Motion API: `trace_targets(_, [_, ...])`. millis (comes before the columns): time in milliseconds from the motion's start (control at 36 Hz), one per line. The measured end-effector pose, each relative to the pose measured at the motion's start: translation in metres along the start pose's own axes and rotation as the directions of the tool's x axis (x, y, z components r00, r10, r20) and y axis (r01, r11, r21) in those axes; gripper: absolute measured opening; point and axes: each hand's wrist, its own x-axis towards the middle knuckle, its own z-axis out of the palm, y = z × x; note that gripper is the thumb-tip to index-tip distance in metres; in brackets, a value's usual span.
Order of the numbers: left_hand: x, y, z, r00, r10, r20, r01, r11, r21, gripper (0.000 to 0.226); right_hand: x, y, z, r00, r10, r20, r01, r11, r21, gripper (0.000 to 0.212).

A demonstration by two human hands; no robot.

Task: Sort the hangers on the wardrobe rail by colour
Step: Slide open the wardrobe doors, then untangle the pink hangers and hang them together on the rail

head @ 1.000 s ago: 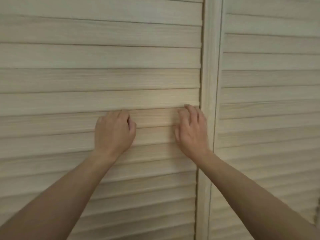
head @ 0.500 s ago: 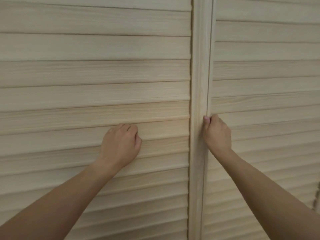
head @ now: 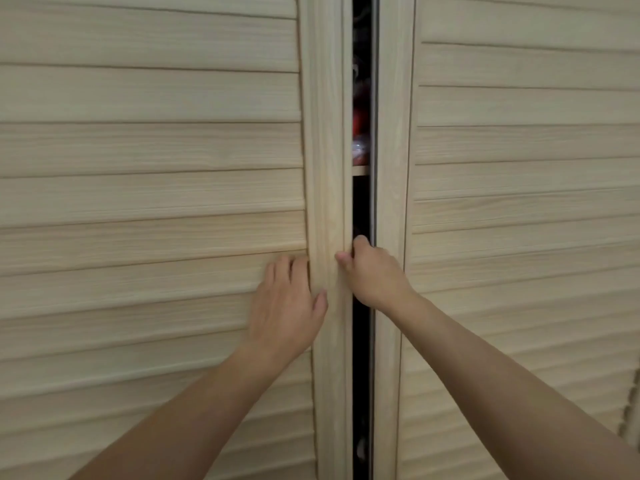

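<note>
two pale wooden louvred doors fill the view, the left door (head: 149,202) and the right door (head: 519,202), with a narrow dark gap (head: 362,202) standing between their upright frame edges. the left hand (head: 287,306) lies flat against the left door, its fingers fairly straight and resting on a slat just beside the door's vertical frame strip (head: 325,168), the thumb laid against that strip; it holds nothing and only presses on the wood. the right hand (head: 375,271) is at the gap at the same height, its fingers curled round the inner edge of the left door's frame strip and disappearing into the dark behind it, the thumb tip pressed on the strip's front face, so it grips that edge. the two hands sit close together, one on each side of the strip, with both bare forearms reaching up from the bottom of the view. through the gap, in its upper part, something red (head: 360,119) and a bit of pale wrapping show above a thin wooden shelf edge (head: 360,170); below the shelf the gap is black. the hangers and the wardrobe rail are not visible here, and anything behind the doors is hidden apart from that sliver, which is too narrow and dark to tell more.
</note>
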Motion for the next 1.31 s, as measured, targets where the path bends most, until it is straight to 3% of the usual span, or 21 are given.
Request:
trace_targets(167, [-0.011,-0.021,-0.001,0.954,-0.262,-0.145,0.243,0.96,-0.141,0.073,-0.004,-0.027,0.022,0.967,-0.154,0.205,0.106,0.968,0.227,0.018])
trace_targets(361, [-0.032,-0.075,-0.025,0.892,-0.39,-0.226,0.396,0.918,-0.023,0.095,-0.009,-0.067,0.062,0.822,-0.305,0.48,0.144,0.928,0.342,0.069])
trace_targets(500, [-0.047,-0.126,-0.053,0.83,-0.511,-0.222,0.524,0.851,0.002,0.1,-0.017,-0.101,0.093,0.732,-0.435,0.524,0.228,0.882,0.413,0.068])
trace_targets(639, [-0.057,-0.174,-0.083,0.759,-0.614,-0.218,0.624,0.781,-0.026,0.102,-0.013,-0.121,0.114,0.774,-0.47,0.425,0.281,0.856,0.434,0.065])
trace_targets(861, [-0.077,-0.259,-0.125,0.674,-0.705,-0.221,0.709,0.701,-0.077,0.107,-0.012,-0.144,0.142,0.796,-0.429,0.427,0.291,0.89,0.351,0.053])
trace_targets(1083, [-0.101,-0.343,-0.166,0.64,-0.726,-0.252,0.738,0.672,-0.064,0.114,-0.005,-0.207,0.189,0.819,-0.409,0.402,0.315,0.907,0.281,0.048])
trace_targets(1306, [-0.119,-0.413,-0.207,0.598,-0.757,-0.264,0.771,0.633,-0.071,0.112,0.002,-0.264,0.225,0.868,-0.323,0.376,0.223,0.932,0.285,0.04])
